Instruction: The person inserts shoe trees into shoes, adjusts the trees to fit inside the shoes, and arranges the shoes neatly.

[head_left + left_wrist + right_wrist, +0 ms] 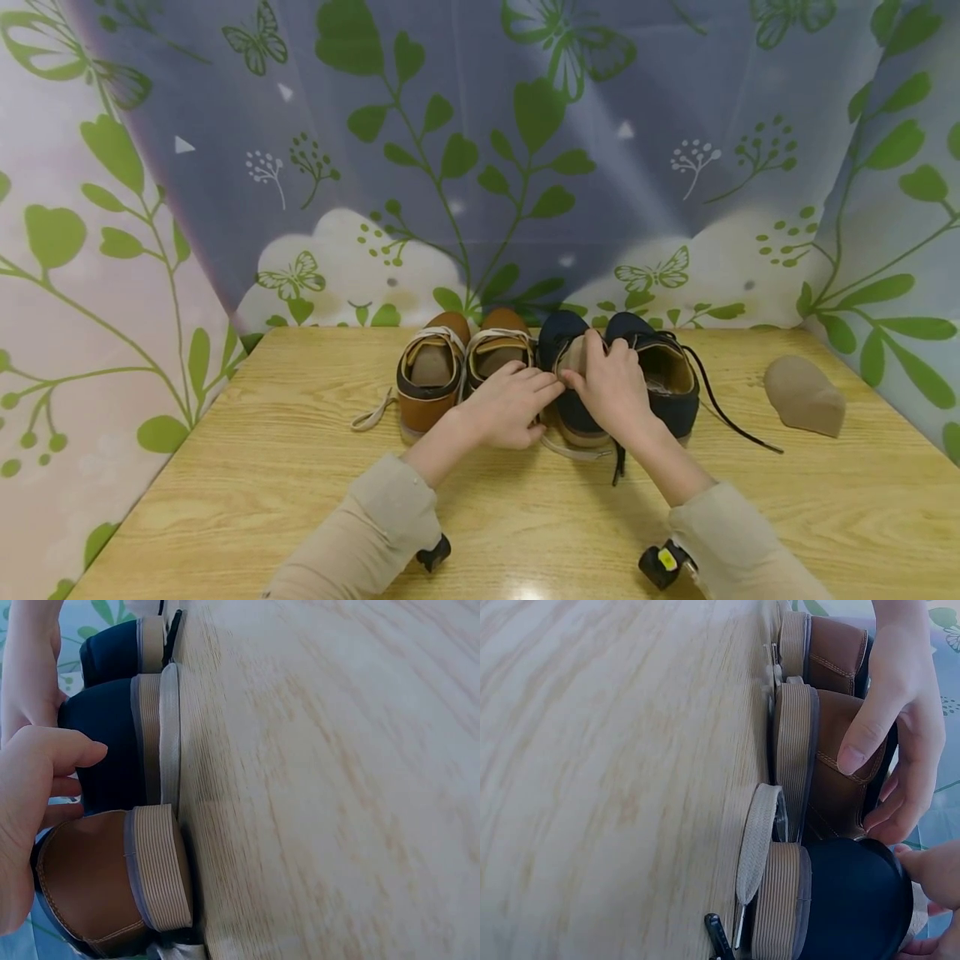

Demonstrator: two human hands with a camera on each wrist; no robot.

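Two brown shoes (432,402) and two dark blue shoes stand in a row, heels toward me. In the head view my right hand (617,387) reaches over the left dark blue shoe (576,417). Its fingers and thumb grip a beige insert (573,357) at that shoe's opening; the right wrist view also shows the beige edge (917,911) there. From the left, my left hand (510,407) touches the same shoe's rim with its fingertips. Its thumb (84,750) stays apart from the fingers, near the heel. My left hand partly covers the second brown shoe (501,346).
A loose beige curved piece (804,396) lies at the right of the wooden table (270,433). The right dark blue shoe (671,400) trails a black lace (723,408). White laces (372,412) lie beside the brown shoes. A patterned cloth (465,208) stands behind.
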